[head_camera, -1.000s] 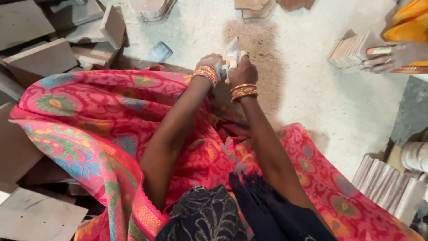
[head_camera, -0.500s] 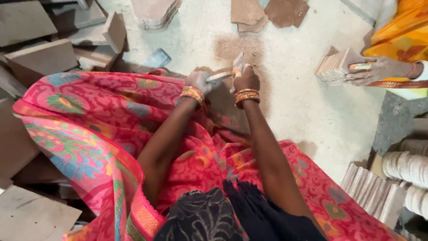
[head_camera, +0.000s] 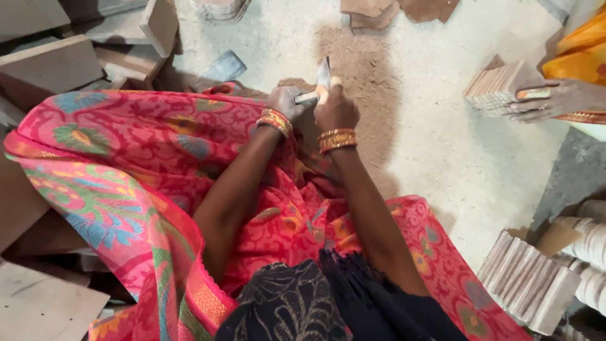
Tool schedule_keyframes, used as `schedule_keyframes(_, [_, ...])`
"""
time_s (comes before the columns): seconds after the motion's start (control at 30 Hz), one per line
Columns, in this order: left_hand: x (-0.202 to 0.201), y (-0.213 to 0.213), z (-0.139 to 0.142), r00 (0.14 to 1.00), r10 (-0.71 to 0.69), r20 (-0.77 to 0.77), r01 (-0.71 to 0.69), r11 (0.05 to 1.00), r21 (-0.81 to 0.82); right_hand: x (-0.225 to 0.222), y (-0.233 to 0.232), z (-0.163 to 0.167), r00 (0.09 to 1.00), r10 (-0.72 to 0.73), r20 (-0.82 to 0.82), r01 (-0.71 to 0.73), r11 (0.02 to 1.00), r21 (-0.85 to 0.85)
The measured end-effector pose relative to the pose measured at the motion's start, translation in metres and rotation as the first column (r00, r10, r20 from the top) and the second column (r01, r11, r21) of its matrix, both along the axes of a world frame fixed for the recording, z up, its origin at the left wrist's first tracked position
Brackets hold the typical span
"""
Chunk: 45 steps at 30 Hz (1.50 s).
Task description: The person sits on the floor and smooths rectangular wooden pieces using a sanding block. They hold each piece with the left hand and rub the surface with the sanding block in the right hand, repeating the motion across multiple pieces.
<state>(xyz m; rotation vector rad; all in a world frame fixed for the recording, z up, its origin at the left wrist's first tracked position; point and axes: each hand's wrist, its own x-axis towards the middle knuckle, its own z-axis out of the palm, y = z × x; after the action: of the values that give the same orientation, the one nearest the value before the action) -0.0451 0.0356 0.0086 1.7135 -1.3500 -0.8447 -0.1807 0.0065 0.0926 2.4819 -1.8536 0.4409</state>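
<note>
Two hands are seen close together above the floor [head_camera: 442, 151]. A thin grey flat piece [head_camera: 324, 72] is held upright by the right hand [head_camera: 334, 108], closed around its lower part, and a small grey tool [head_camera: 307, 97] is gripped by the left hand [head_camera: 287, 101], touching that piece. Gold bangles are worn on both wrists. Brown dust [head_camera: 353, 50] is spread on the pale, rough floor just beyond. Two stacks of thin tiles [head_camera: 499, 85] [head_camera: 527, 284] are placed at the right; the upper one is touched by another person's hand [head_camera: 555, 101]. Flat boards [head_camera: 50, 63] are piled at the left.
</note>
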Motion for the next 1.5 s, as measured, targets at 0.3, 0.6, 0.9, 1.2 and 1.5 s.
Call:
schedule_keyframes(0.3, [-0.003, -0.003, 0.000, 0.998, -0.039, 0.058, 0.044, 0.996, -0.083, -0.006, 0.048, -0.008, 0.991, 0.094, -0.096, -0.095, 0.995, -0.007])
schedule_keyframes(0.6, [0.009, 0.007, 0.036, 0.971, -0.072, -0.229, 0.025, 0.979, -0.200, -0.009, 0.000, 0.009, 0.995, -0.032, -0.093, 0.035, 0.999, 0.035])
schedule_keyframes(0.9, [-0.002, -0.018, 0.005, 0.915, -0.316, 0.251, 0.326, 0.945, 0.003, -0.023, 0.037, 0.045, 0.964, -0.098, 0.248, 0.012, 0.945, 0.327])
schedule_keyframes(1.2, [0.000, -0.022, 0.026, 0.909, -0.357, 0.214, 0.328, 0.931, 0.162, -0.022, 0.026, 0.007, 0.996, 0.072, 0.052, -0.075, 0.996, 0.054])
schedule_keyframes(1.5, [-0.007, -0.018, 0.026, 0.887, -0.371, 0.274, 0.330, 0.926, 0.185, -0.016, 0.014, 0.020, 0.998, 0.058, 0.009, -0.059, 0.986, 0.159])
